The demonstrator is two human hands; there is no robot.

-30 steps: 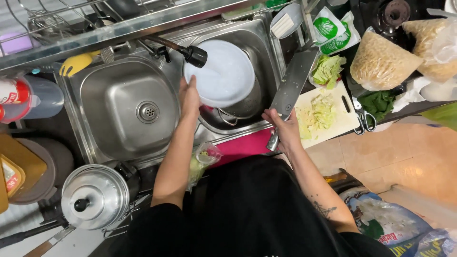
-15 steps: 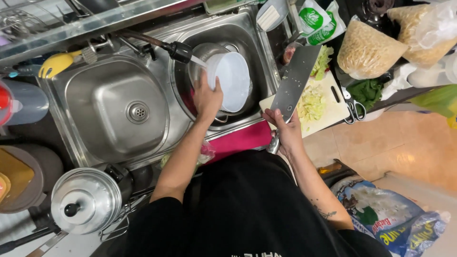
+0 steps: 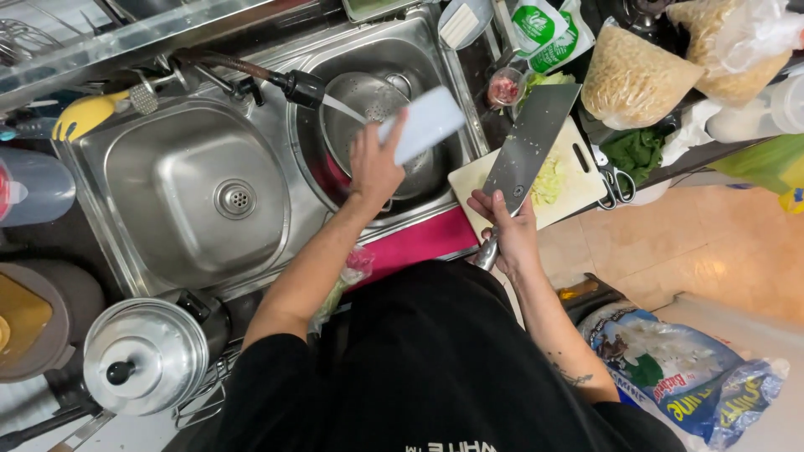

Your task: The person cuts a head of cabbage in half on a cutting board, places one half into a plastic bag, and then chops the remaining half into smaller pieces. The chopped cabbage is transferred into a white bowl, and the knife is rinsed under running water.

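We see the left hand with fingers gripping a white plate, tilted on edge under the stream from the faucet head at its ten o'clock, above the metal colander in the right sink basin. The right hand has its fingers closed around a cleaver, whose blade lies across the cutting board over chopped cabbage. At nine o'clock sits the left sink basin.

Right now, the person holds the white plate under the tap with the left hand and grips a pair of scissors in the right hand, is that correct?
Not quite. The head view shows the right hand gripping a cleaver, not scissors; the scissors lie on the counter. The left hand does hold the white plate under the tap.
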